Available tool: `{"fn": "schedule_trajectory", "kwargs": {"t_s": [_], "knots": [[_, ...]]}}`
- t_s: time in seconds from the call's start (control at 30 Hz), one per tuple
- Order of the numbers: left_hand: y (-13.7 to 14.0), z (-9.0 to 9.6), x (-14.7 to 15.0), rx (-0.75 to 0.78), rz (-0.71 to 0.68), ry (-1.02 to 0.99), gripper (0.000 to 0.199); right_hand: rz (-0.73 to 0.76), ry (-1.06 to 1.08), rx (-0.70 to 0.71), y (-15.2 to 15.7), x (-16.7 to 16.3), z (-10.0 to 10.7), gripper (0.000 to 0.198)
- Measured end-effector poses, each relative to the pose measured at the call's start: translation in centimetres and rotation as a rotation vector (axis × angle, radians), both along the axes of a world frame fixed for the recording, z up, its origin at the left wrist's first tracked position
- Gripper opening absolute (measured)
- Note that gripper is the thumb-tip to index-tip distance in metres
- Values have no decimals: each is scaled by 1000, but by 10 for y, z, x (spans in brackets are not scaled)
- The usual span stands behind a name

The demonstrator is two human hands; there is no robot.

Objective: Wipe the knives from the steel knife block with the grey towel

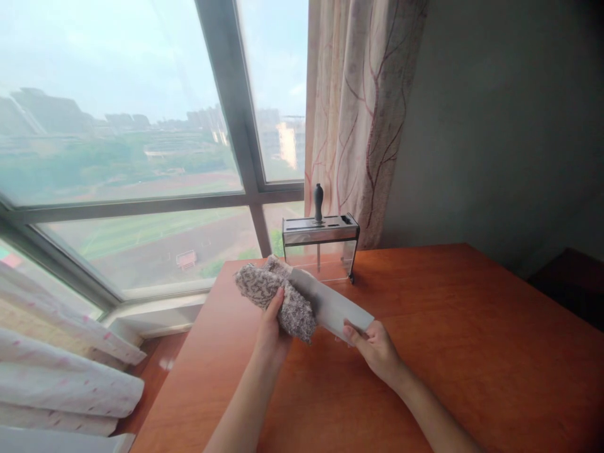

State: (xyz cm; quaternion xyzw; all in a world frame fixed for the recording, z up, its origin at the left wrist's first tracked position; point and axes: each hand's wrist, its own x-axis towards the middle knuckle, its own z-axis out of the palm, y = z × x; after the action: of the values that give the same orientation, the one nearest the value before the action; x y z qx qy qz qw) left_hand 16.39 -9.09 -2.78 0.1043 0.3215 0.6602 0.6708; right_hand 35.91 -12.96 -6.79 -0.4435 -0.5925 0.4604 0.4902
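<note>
A shaggy grey-and-white cloth (pixel 297 314) is bunched in my left hand (pixel 274 324), with the thumb on top. It wraps over the far left end of a flat, pale grey rectangular plate (pixel 335 305), hiding that end. At the plate's near right end, my right hand (pixel 372 349) grips the edge, thumb above and fingers below. Both hands hold the plate tilted above the table. Behind it stands a clear-sided holder (pixel 321 231) with a metallic top. A dark handle (pixel 319 202) sticks up from that holder, and a thin shaft shows beneath.
The brown wooden table (pixel 434 327) extends to the right under both hands. Large windows (pixel 117 157) rise at the left and back. A patterned curtain (pixel 363 113) hangs behind the holder, and white curtain fabric (pixel 61 371) lies at lower left.
</note>
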Motion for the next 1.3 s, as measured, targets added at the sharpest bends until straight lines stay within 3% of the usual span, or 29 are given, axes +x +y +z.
{"fn": "schedule_trajectory", "kwargs": {"t_s": [0.17,0.37,0.47,0.6,0.77,0.9,1.13,1.3], "knots": [[8,9,-20,48,108,-66,21,23,-110,105,0,9,-1,34],[15,11,-35,127,268,-56,23,86,-378,467,-3,14,7,25],[16,9,-33,126,266,-15,26,76,-413,559,-4,13,5,28],[14,6,-23,135,227,3,31,-8,-385,550,-6,9,-2,26],[11,-1,-10,93,134,-40,38,45,-418,584,-10,2,-1,29],[9,-3,-8,77,84,-36,38,7,-399,584,-9,2,3,30],[13,11,-33,137,226,32,31,85,-366,524,-7,1,6,28],[15,17,-46,169,282,34,30,72,-372,402,-8,2,8,27]]}}
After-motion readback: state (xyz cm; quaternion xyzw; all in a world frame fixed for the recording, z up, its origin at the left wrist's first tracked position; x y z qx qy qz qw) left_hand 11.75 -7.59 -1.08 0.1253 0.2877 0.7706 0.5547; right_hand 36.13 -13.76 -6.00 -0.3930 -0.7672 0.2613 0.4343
